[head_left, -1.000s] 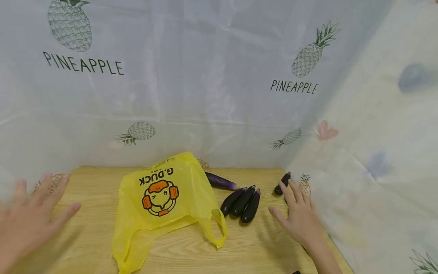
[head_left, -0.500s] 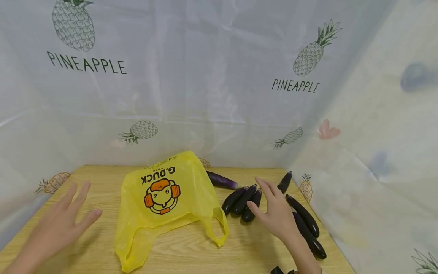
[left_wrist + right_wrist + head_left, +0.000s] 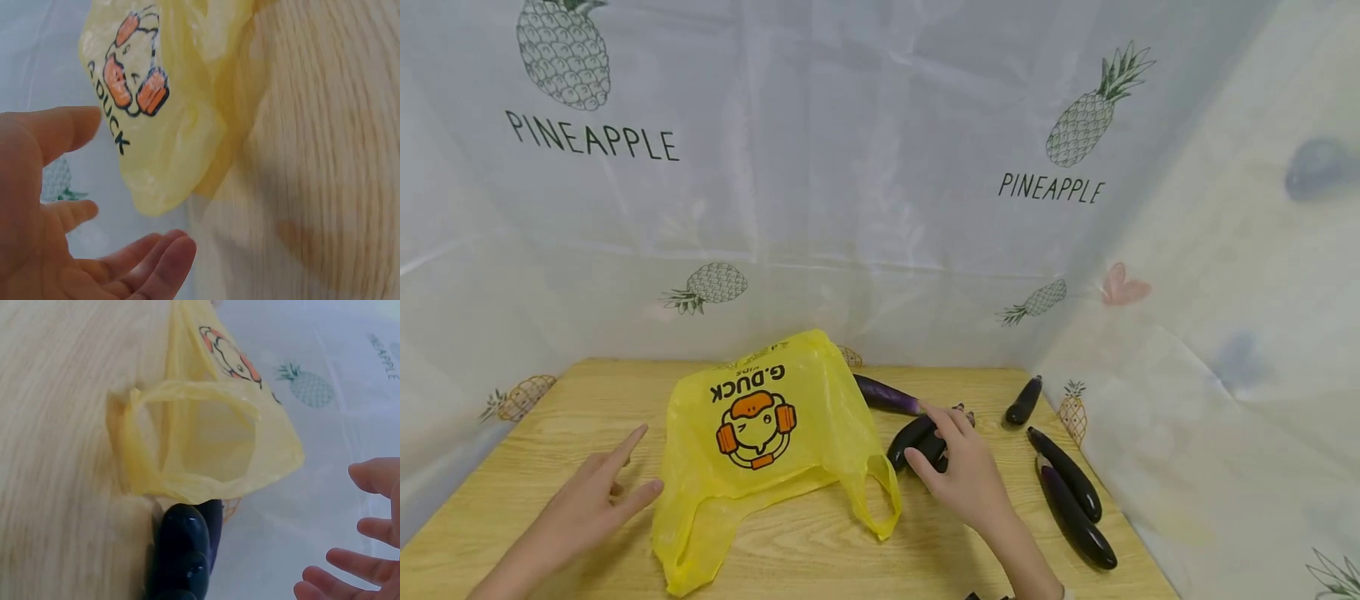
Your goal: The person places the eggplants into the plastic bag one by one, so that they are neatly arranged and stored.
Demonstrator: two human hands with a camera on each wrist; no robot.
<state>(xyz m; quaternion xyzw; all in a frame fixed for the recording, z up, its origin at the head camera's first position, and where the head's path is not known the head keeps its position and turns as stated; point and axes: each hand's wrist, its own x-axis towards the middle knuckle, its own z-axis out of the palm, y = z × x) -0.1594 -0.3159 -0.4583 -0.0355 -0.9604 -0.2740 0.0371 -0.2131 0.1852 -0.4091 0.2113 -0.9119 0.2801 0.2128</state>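
Observation:
A yellow plastic bag [image 3: 838, 417] with a duck print lies on the wooden table, its handles toward me. My left hand [image 3: 583, 500] hovers at the bag's left side, thumb and index finger extended, holding nothing. In the left wrist view its fingers [image 3: 172, 265] are spread close to the bag [image 3: 169, 169]. My right hand [image 3: 966, 479] is held over a cluster of eggplants [image 3: 908, 440], partly covering them, with its fingers apart and nothing in it. The right wrist view shows the bag's handle loop [image 3: 187, 394] beside the dark eggplants [image 3: 181, 544].
Another eggplant [image 3: 887, 394] lies partly behind the bag. On the right are a short eggplant [image 3: 1024, 402] and two long ones, the outer eggplant [image 3: 1067, 475] and the inner eggplant [image 3: 1075, 517]. A pineapple-print sheet [image 3: 865, 208] hangs along the back and sides of the table [image 3: 820, 550].
Both hands have moved inward: the left toward the bag's left side, the right leftward from the right-hand eggplants to over the cluster. The bag and eggplants have stayed put.

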